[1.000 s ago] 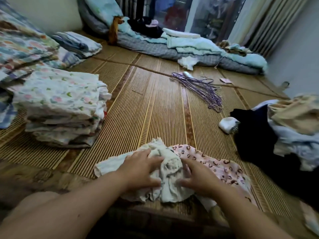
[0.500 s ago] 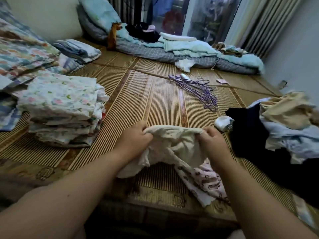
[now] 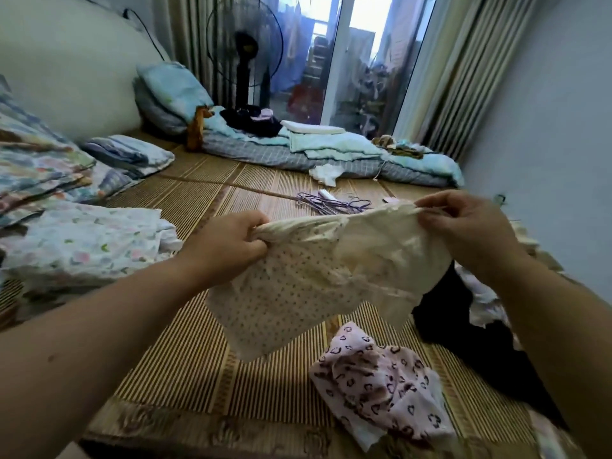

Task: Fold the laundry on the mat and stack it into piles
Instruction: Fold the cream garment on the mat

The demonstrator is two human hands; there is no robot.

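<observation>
1. Standing fan [image 3: 245,48]: black, upright at the far end of the room.
2. Sliding glass door [image 3: 357,61]: just right of the fan.
3. Pleated curtain [image 3: 463,71]: hangs at the door's right side.
4. Pale blue pillow [image 3: 172,87]: propped in the far left corner.
5. Grey checked bed pad [image 3: 265,154]: laid along the far side.
6. Purple clothes hangers [image 3: 331,205]: bundled, lying flat near the pad.

I see a cream cotton garment [image 3: 298,293] sprinkled with small purple dots, one part of it plain cream. The crumpled pink cloth [image 3: 374,385] carries dark heart outlines. The woven straw mat [image 3: 185,359] is striped tan and brown. The folded white stack [image 3: 86,243] shows pastel flowers, the soft fabric heap [image 3: 463,326] is black, and the thin wire hangers [image 3: 331,205] are purple.
</observation>
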